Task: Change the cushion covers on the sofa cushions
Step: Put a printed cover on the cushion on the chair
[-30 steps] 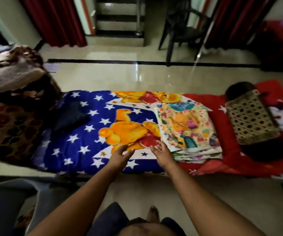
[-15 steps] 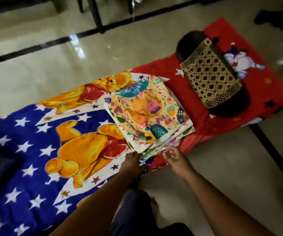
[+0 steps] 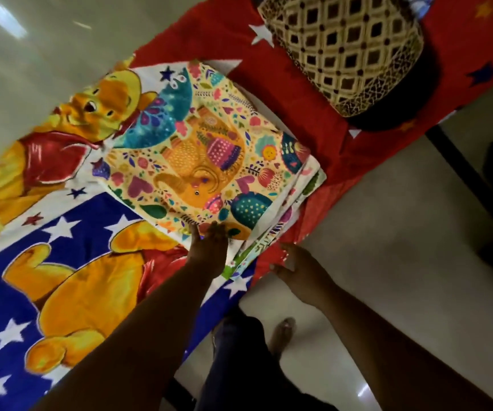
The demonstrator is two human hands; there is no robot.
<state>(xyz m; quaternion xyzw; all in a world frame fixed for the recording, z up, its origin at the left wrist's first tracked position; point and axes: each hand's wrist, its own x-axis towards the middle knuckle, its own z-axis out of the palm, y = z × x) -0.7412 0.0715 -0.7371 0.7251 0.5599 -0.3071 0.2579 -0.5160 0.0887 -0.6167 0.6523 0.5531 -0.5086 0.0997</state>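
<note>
One low mattress runs from the near left to the far right, dressed in a single bedsheet that is blue with white stars and two yellow cartoon bears on the left, red with stars on the right. Its left and far-right ends are cut off by the frame.

In the middle lies one stack of folded cushion covers. The top one shows a cream print with an orange elephant, hearts and flowers. Below it at least two more folded layers show as offset edges at the near right corner, but the exact count cannot be made out.

Two hands are in view. The left hand lies at the near edge of the stack, fingers stretched forward and close together, their tips touching the top cover. Whether they slip under the fold cannot be told. The right hand is just right of the stack's near corner, over the red edge of the sheet, fingers relaxed and slightly spread, holding nothing. It is blurred, and contact with the sheet is unclear.

At the far right rests one cushion in a tan cover with dark diamond shapes, partly cut off at the top, well apart from both hands.

Near, between the forearms, one dark trouser leg and one foot stand on the glossy pale floor.
</note>
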